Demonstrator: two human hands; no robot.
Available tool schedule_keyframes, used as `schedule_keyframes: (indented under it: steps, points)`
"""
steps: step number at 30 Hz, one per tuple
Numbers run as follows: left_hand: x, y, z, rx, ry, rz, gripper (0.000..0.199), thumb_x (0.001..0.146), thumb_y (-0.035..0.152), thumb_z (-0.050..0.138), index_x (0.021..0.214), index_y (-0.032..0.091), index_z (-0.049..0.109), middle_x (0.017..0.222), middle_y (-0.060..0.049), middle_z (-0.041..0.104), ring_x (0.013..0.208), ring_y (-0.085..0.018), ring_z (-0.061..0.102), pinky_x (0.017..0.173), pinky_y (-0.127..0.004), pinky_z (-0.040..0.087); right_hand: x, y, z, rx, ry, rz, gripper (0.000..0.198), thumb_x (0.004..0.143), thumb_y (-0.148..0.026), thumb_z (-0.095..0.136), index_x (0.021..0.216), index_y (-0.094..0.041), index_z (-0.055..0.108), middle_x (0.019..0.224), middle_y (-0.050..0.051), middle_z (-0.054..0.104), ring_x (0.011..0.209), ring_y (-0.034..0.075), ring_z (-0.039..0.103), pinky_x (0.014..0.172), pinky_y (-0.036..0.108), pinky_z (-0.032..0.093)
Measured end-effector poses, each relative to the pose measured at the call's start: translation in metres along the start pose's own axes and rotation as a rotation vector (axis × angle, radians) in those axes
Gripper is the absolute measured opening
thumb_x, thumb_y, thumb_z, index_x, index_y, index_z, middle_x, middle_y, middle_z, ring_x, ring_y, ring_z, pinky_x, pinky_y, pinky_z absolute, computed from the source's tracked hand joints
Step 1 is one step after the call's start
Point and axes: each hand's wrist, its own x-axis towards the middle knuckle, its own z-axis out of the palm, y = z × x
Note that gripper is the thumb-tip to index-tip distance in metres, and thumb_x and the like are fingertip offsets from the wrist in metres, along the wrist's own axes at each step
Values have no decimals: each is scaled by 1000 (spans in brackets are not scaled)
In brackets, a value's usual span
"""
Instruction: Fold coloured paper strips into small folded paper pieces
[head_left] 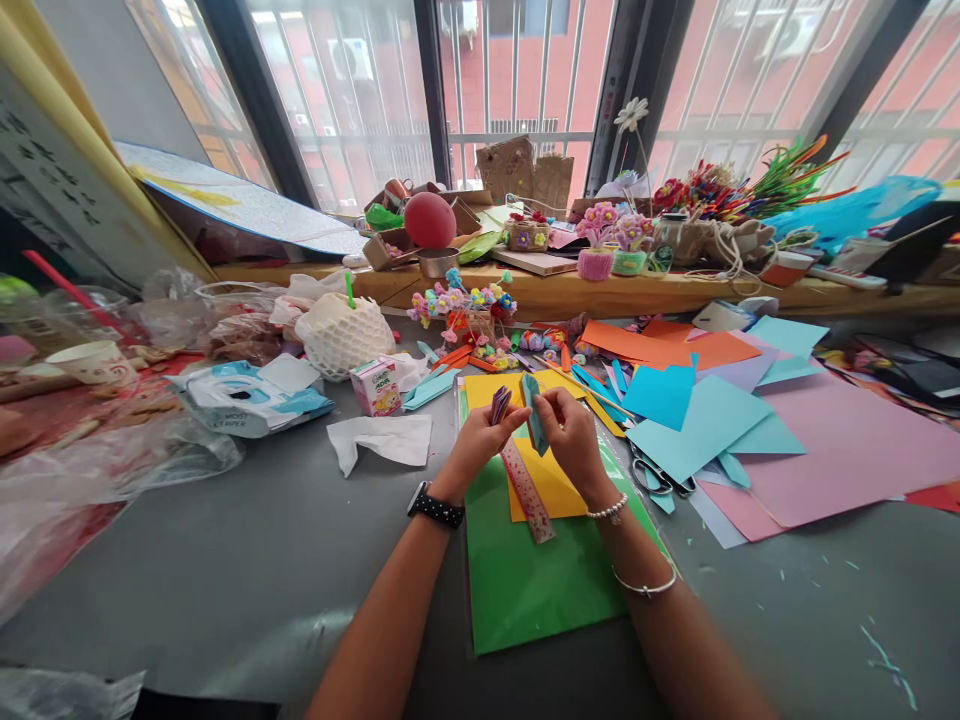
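My left hand (478, 445) is closed on a small stack of folded purple paper (500, 404). Pinched in my right hand (571, 437) is a folded light-blue paper strip (538, 432), held upright. The left fingertips reach close to this strip; whether they touch it I cannot tell. Below both hands, a pink patterned ruler (531, 500) lies across yellow paper (566, 500), which rests on a green sheet (547, 600).
Scissors (651, 474) lie right of my right hand, beside blue sheets (701, 425) and pink paper (862, 450). A white tissue (382, 440), small pink box (377, 385) and wipes pack (247, 398) lie left. Pipe-cleaner flowers (469, 305) stand ahead.
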Motion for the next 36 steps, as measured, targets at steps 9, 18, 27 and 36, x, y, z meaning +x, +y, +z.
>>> schedule_keyframes:
  steps: [9,18,27,36]
  points:
    - [-1,2,1,9,5,2,33,67,44,52,55,14,44,38,9,27,36,-3,23,37,-19,18,-1,1,2,-17,16,17,24,80,-33,41,62,-18,42,49,-5,42,44,8,38,44,19,29]
    - [0,0,2,266,211,89,29,67,33,48,48,16,35,48,5,28,47,-5,26,44,-20,23,-2,3,6,-69,-37,0,18,79,-31,42,69,-17,48,55,-2,50,49,10,46,48,20,33]
    - [0,-3,2,345,246,122,29,67,36,48,49,16,38,48,5,35,47,-7,33,45,-19,27,-1,5,7,-1,-68,33,14,76,-27,46,69,-16,49,58,0,55,50,10,50,49,20,37]
    - [0,-5,-2,578,415,121,23,70,31,46,54,15,51,51,1,49,51,-10,45,49,-20,30,8,12,-3,-26,-124,66,21,76,-32,46,66,-15,55,59,3,60,51,12,54,49,21,39]
